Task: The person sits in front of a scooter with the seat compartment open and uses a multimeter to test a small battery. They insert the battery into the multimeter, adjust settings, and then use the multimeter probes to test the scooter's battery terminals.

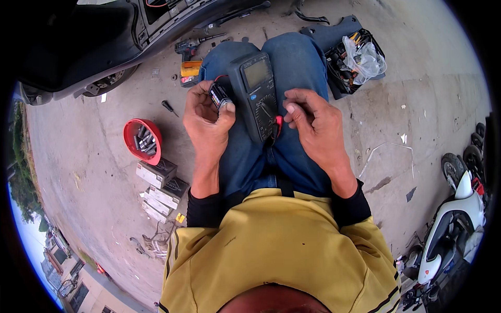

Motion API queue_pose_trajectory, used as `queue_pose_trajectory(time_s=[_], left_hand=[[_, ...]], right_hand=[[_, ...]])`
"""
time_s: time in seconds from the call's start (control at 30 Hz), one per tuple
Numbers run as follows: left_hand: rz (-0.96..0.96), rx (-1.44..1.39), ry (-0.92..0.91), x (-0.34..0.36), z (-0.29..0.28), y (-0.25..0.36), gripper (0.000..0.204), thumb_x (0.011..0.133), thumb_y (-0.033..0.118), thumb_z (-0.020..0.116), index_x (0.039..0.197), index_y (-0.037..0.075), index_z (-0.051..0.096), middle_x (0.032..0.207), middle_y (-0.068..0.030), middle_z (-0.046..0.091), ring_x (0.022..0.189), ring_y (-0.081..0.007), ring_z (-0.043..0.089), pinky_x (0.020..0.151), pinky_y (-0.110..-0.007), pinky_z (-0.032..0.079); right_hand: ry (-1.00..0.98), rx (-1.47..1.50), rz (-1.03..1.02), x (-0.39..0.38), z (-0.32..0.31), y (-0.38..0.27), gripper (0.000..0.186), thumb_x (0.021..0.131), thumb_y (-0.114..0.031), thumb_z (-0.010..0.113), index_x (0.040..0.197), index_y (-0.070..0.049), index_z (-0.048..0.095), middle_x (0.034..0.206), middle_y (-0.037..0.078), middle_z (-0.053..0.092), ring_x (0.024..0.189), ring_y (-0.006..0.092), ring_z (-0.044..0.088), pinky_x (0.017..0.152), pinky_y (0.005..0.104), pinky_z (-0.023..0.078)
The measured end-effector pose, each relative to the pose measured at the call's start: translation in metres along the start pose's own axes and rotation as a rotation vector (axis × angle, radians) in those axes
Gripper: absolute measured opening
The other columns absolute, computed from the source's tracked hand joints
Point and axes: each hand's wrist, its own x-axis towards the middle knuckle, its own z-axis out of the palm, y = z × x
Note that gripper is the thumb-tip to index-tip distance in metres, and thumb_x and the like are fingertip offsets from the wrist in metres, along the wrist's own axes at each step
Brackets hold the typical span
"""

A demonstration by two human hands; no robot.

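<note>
A black multimeter (254, 91) lies on my thighs over the blue jeans, with a red plug (278, 124) near its lower right. My left hand (206, 117) grips a small dark cylindrical cell or battery (220, 96) at the meter's left; a thin red wire runs near its top. My right hand (313, 122) is at the meter's right, fingers curled with the thumb near the index finger; what is between them, if anything, I cannot make out.
Around me on the concrete lie a power drill (186, 49), screwdriver (168, 108), red helmet-shaped container (156, 140) of metal parts, stacked boxes (163, 194) and a toolbox (336, 62) holding a plastic bag. A dark vehicle (91, 62) stands upper left, a white scooter (443, 229) lower right.
</note>
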Motion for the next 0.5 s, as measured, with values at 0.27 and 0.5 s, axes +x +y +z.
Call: queue_pose_trajectory(time_s=[0.27, 0.5], left_hand=[[0.002, -0.127, 0.033, -0.001, 0.010, 0.008, 0.052, 0.099, 0.014, 0.078, 0.141, -0.005, 0.054, 0.139, -0.0144, 0.068, 0.124, -0.0200, 0.066, 0.107, -0.034, 0.053], [0.015, -0.154, 0.054, -0.003, 0.008, 0.004, 0.054, 0.101, 0.019, 0.078, 0.142, -0.005, 0.053, 0.145, -0.0161, 0.065, 0.129, -0.0224, 0.065, 0.111, -0.037, 0.052]], right_hand=[[-0.032, -0.353, -0.253, -0.013, 0.031, -0.005, 0.044, 0.088, -0.001, 0.081, 0.130, -0.004, 0.068, 0.120, 0.014, 0.072, 0.104, 0.0373, 0.073, 0.084, 0.0450, 0.061], [-0.065, 0.043, -0.182, -0.005, 0.025, 0.001, 0.044, 0.091, 0.009, 0.075, 0.134, 0.000, 0.066, 0.119, 0.017, 0.072, 0.102, 0.0323, 0.074, 0.087, 0.0376, 0.061]])
